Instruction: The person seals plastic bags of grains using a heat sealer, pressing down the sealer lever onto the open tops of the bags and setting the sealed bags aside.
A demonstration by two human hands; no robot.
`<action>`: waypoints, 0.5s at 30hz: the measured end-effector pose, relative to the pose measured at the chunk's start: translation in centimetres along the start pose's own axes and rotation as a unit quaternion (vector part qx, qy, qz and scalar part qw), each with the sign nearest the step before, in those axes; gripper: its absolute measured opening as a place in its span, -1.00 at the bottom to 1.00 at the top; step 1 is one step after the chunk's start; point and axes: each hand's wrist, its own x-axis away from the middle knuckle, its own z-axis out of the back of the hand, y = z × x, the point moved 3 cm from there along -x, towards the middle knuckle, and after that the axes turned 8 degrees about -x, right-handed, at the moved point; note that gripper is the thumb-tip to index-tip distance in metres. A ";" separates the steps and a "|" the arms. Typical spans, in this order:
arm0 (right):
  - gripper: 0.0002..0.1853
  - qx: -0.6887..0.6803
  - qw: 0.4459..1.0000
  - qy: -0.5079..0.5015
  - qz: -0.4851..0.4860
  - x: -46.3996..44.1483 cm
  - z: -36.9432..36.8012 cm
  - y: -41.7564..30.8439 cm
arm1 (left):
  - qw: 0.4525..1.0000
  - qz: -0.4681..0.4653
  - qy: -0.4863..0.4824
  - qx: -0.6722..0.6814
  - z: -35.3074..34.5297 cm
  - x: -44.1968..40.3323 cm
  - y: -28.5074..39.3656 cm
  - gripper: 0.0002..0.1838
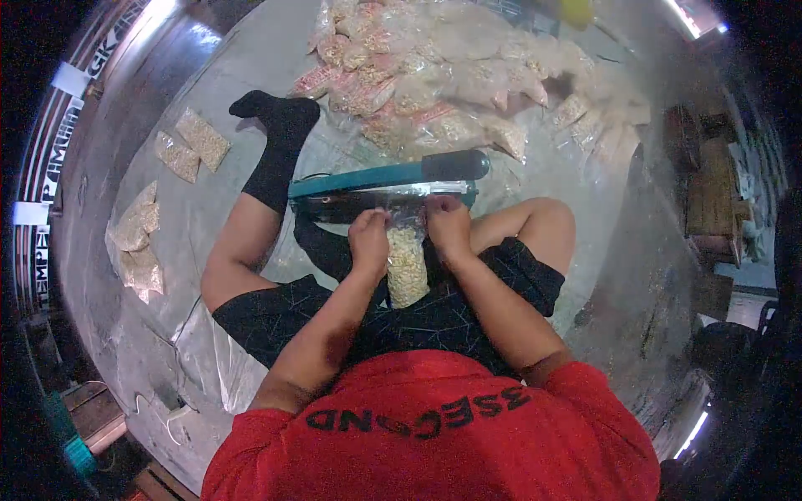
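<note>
A clear plastic bag point(407, 265) filled with pale, bean-like pieces hangs upright in front of my lap. My left hand point(369, 238) pinches the left side of its open-looking top, and my right hand point(447, 224) pinches the right side. Just beyond both hands lies a teal impulse sealer point(368, 179) with a dark grip at the right end of its arm. The bag's top edge is at the sealer's near side; whether it sits between the jaws I cannot tell.
A large heap of filled bags point(418, 75) lies beyond the sealer. On the left, several filled bags point(203, 140) rest on the grey sheet point(251, 334). My outstretched leg point(280, 159) borders the sealer's left end. Boxes point(714, 188) stand at the right edge.
</note>
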 end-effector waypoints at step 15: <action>-0.61 0.056 0.844 0.228 0.481 4.1 8.6 -11.7 | 0.996 -0.007 0.011 -0.084 0.1 0.0 0.2 -0.82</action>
